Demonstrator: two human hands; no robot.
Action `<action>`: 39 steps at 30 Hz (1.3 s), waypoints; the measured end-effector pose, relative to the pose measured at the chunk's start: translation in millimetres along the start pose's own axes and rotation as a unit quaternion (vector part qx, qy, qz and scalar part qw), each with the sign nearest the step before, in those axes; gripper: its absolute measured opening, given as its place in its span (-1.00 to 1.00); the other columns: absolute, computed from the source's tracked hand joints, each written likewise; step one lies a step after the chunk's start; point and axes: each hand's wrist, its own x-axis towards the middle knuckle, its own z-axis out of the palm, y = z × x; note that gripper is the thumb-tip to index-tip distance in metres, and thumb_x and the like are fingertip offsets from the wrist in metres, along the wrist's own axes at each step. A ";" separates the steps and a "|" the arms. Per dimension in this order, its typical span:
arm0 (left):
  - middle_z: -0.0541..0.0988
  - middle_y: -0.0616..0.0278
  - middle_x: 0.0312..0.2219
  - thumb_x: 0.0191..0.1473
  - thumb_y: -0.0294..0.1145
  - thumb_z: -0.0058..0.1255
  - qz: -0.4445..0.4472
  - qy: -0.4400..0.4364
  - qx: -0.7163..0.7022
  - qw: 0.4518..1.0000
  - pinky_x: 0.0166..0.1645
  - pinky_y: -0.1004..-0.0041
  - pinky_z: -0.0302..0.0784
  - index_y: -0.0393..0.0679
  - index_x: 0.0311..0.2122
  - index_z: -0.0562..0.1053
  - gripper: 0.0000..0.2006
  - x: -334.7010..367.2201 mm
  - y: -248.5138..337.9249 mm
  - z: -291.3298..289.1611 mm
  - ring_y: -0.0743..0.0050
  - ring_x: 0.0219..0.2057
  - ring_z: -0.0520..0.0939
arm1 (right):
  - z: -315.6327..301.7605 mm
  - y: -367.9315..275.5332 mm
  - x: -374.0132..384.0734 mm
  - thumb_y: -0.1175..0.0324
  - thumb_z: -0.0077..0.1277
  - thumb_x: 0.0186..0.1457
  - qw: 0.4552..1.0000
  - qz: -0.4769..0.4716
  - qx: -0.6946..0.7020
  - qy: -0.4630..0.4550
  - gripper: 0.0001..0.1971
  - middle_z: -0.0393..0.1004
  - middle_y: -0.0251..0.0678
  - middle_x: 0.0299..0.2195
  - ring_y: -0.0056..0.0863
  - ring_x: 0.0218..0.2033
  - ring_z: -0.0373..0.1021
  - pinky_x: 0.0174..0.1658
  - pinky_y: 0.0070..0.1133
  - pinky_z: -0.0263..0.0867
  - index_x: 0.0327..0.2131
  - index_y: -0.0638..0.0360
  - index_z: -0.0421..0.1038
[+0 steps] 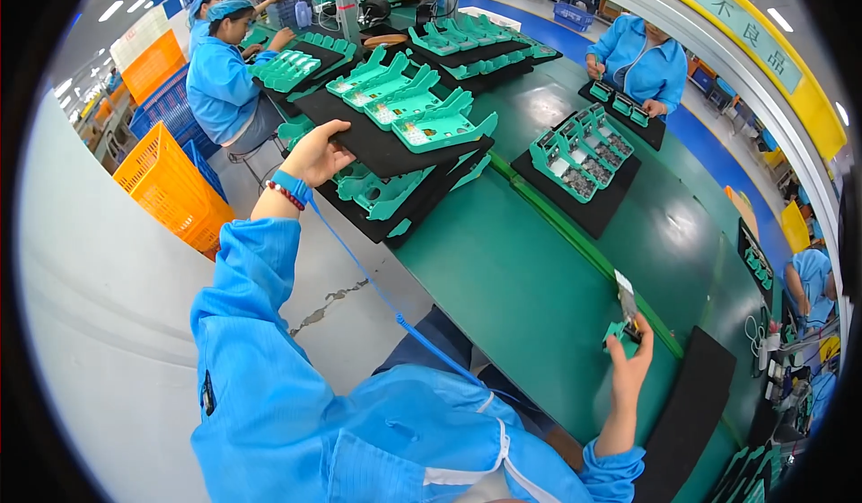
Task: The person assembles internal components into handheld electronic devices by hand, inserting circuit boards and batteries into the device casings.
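Note:
My left hand (319,154) pinches the near-left edge of a black mat (373,151). Several green plastic housings (442,127) with pale labels lie in a row on that mat. Under it is another black mat with more green housings (382,190), partly hidden. A blue wrist strap (292,186) with a long cord circles my left wrist. At the right, above the green table (521,296), my right hand (630,359) holds a small green plastic part (614,332) with a thin silvery, dark-edged piece standing up from it.
A raised green strip (575,233) runs along the table. Beyond it, a black mat carries green housings with grey parts (584,157). A bare black mat (691,395) lies at the right. Co-workers in blue sit left and across. Orange crates (171,189) stand on the floor left.

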 end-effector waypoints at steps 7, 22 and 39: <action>0.53 0.09 -0.13 0.11 -0.65 -0.10 0.086 -0.036 -0.055 0.994 -0.09 0.18 0.70 -0.15 0.01 0.33 -0.66 24.3 -14.7 -18.2 0.16 -0.18 0.66 | -3.4 3.5 -24.6 0.54 0.20 -0.06 0.998 0.031 0.049 0.033 -0.34 0.40 -0.26 -0.08 -0.51 -0.09 0.35 -0.05 -0.56 0.35 0.19 0.26 0.29; 0.38 0.12 0.17 0.11 -0.67 -0.16 0.088 -0.154 -0.065 0.982 0.20 0.16 0.49 -0.06 0.34 0.11 -0.34 -171.4 -93.2 64.8 0.13 0.12 0.51 | -39.7 8.7 -56.7 0.51 0.21 -0.07 0.993 0.044 0.008 0.105 -0.39 0.40 -0.26 -0.05 -0.46 0.00 0.31 0.06 -0.53 0.29 0.14 0.27 0.36; 0.47 0.07 0.08 0.37 -0.33 -0.13 -0.313 -0.390 0.136 0.855 0.08 0.26 0.57 -0.07 0.30 0.12 -0.54 -227.1 -306.4 98.2 0.22 0.03 0.58 | -93.2 -21.3 -115.5 0.54 0.18 -0.01 0.899 -0.012 -0.425 0.106 -0.31 0.19 0.02 0.27 0.00 0.31 0.13 0.29 -0.25 0.15 0.24 0.18 0.23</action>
